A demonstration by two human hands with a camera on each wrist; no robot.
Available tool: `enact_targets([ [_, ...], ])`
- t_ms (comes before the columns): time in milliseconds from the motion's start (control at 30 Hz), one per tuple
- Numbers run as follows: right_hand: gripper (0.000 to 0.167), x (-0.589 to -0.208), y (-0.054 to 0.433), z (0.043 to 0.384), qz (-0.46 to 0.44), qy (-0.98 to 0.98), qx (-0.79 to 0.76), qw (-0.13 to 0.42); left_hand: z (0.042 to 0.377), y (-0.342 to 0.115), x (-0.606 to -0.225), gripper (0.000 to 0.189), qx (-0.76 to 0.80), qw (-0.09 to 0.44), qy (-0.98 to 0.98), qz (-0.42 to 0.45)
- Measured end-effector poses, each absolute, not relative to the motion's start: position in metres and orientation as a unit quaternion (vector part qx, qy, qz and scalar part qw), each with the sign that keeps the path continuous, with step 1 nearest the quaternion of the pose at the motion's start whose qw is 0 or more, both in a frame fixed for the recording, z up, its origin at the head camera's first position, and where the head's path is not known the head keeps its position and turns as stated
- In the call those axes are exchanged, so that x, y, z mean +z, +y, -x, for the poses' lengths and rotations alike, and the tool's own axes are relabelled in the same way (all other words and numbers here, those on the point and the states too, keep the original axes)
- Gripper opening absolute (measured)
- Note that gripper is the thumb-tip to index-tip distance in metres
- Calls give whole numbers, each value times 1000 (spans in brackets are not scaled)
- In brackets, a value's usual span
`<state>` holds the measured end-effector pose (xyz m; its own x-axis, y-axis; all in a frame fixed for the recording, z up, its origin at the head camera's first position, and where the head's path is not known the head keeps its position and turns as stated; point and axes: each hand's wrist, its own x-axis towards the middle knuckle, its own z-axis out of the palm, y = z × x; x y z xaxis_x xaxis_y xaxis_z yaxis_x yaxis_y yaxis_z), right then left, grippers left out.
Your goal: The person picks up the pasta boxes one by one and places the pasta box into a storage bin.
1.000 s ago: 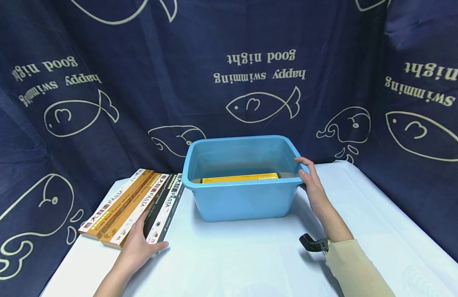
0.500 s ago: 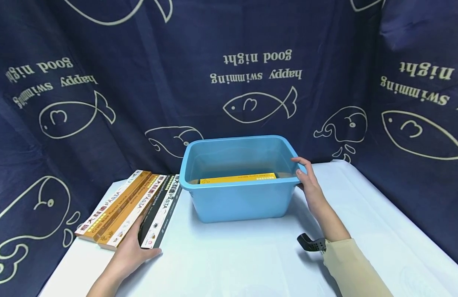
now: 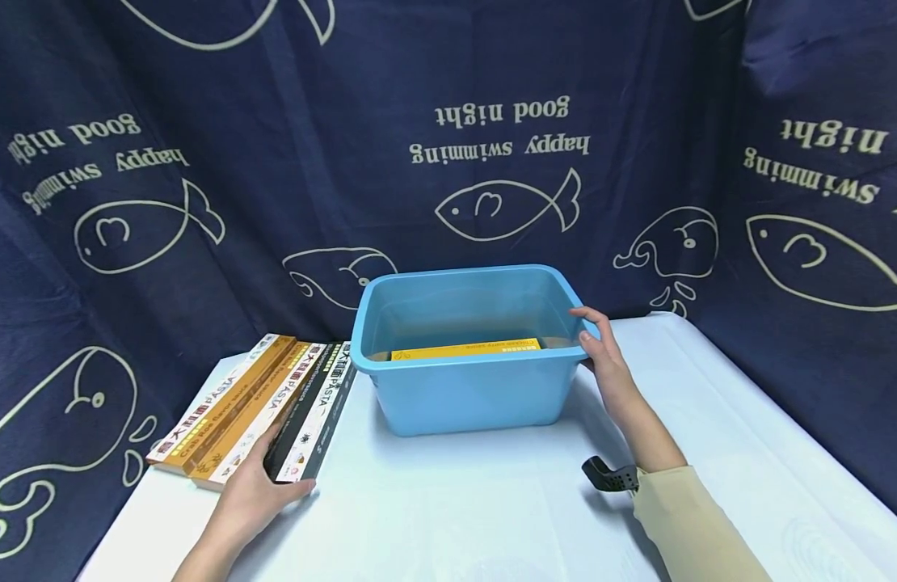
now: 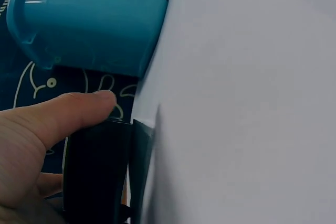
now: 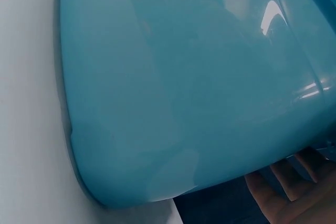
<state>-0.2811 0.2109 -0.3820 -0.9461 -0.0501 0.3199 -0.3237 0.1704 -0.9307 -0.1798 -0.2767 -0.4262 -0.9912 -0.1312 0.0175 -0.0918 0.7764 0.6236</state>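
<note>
My left hand point(image 3: 248, 497) grips the near end of a black-and-white pasta box point(image 3: 309, 390). Its thumb lies by the end of the box, and the other fingers reach down the far side, partly hidden. Up close in the left wrist view, the dark box point(image 4: 97, 166) sits below the thumb. At the right end of a blue plastic bin point(image 3: 477, 396), my right hand point(image 3: 607, 352) holds the rim, with some fingers hidden. Inside the bin lies a yellow box point(image 3: 466, 350).
Orange-and-white pasta boxes point(image 3: 223, 404) lie side by side to the left of the black one. A white cloth point(image 3: 448, 509) covers the table. Behind hangs a dark blue curtain point(image 3: 347, 186) printed with fish and whales. A black strap device point(image 3: 610, 475) is at the right wrist.
My left hand has closed further around the near end of the black-and-white box, which looks slightly shifted. The right hand stays on the bin's rim. The head view has moved slightly.
</note>
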Motion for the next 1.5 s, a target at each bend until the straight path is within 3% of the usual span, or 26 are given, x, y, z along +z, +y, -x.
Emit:
enact_targets([
  [367,50,-383,211,282,-128,-756,631,113,179,-284,-417,112,-425,39,-899,-101],
  [867,50,-383,212,281,-129,-757,630,113,181,-271,-422,89,-620,162,-750,-166],
  [1200,50,-384,212,281,-130,-758,629,114,179,-264,-427,76,-585,192,-766,-184],
  [1500,50,-384,211,282,-132,-755,631,120,180,-265,-426,58,-677,231,-669,-199],
])
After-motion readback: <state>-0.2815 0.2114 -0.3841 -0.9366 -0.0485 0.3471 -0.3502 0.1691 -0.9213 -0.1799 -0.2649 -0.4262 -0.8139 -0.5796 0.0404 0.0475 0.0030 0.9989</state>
